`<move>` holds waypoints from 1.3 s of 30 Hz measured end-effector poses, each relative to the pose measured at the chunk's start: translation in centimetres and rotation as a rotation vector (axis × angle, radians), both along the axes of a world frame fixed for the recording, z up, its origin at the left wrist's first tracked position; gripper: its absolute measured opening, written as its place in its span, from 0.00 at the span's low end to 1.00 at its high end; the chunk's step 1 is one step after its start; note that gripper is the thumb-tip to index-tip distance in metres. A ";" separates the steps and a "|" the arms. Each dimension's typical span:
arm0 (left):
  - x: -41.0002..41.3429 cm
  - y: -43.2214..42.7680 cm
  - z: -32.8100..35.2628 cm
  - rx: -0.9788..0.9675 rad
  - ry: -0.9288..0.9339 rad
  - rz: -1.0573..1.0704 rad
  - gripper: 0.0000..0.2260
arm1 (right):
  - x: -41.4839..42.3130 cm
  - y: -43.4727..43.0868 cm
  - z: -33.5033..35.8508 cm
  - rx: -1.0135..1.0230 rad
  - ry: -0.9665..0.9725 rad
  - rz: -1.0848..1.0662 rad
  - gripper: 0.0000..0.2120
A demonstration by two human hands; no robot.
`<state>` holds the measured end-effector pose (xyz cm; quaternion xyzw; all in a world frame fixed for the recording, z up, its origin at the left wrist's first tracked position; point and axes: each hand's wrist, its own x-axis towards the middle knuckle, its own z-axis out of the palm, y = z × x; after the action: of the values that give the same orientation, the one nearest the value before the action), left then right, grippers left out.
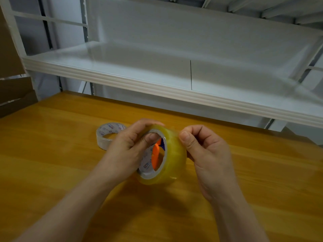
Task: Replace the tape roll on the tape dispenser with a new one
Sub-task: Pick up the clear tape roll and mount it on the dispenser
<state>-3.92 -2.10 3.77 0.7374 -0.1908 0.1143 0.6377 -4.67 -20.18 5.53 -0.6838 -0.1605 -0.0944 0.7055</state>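
A full roll of yellowish clear tape (174,159) is held upright just above the wooden table (52,154). My left hand (127,149) grips it, thumb inside the white printed core and fingers over the top. My right hand (204,151) pinches at the roll's outer surface on the right side with thumb and forefinger. Through the core I see orange and blue plastic, part of the tape dispenser (156,154); the rest of it is hidden behind the roll and hands. A nearly used-up roll with a white printed core (109,135) lies flat on the table to the left.
A white metal shelf (157,84) juts out over the table's far edge at about head height. Brown cardboard boxes (12,81) are stacked at the far left beside the table.
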 end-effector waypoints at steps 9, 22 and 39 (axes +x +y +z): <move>0.0 -0.3 -0.1 -0.105 0.136 -0.056 0.14 | -0.2 0.1 0.2 -0.064 -0.035 -0.030 0.06; -0.6 -0.2 0.4 -0.069 0.245 -0.294 0.37 | -0.8 0.3 0.8 0.056 0.156 0.063 0.06; -2.4 -0.3 2.2 -0.012 0.181 -0.407 0.42 | -0.7 -0.1 1.5 0.297 0.206 0.027 0.06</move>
<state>-6.35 -2.41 6.00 0.6870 -0.2771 -0.0823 0.6667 -5.37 -20.32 6.99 -0.5760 -0.0807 -0.0373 0.8126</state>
